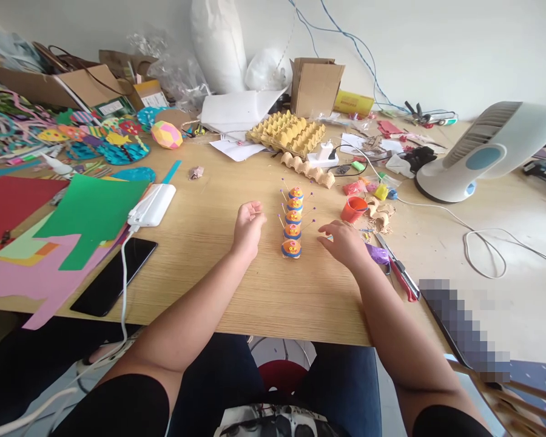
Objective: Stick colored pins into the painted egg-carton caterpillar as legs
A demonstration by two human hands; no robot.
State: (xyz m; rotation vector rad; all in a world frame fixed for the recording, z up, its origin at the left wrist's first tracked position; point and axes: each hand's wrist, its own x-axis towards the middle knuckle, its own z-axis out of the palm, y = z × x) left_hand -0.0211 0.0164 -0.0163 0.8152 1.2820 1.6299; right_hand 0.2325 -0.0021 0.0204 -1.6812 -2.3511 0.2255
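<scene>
A caterpillar-like craft (292, 230) made from a row of several orange-and-blue egg-carton bumps stands on the table between my hands. Thin sticks with purple tips poke out from both of its sides. To its left, my left hand (249, 227) hovers with loosely curved fingers and nothing visible in it, apart from the craft. My right hand (344, 241) is on the other side, thumb and fingers apart, also holding nothing I can see. An orange-red cup (353, 209) stands just beyond the right hand. Beside that hand lie a purple packet (377, 254) and a red utility knife (404, 276).
Yellow egg trays (286, 133) and a cut carton strip (307, 169) lie farther back. A white fan (477, 155) stands at the right. Coloured sheets (95, 209), a white power bank (152, 205) and a black phone (113, 276) lie at the left, with a cable hanging over the edge.
</scene>
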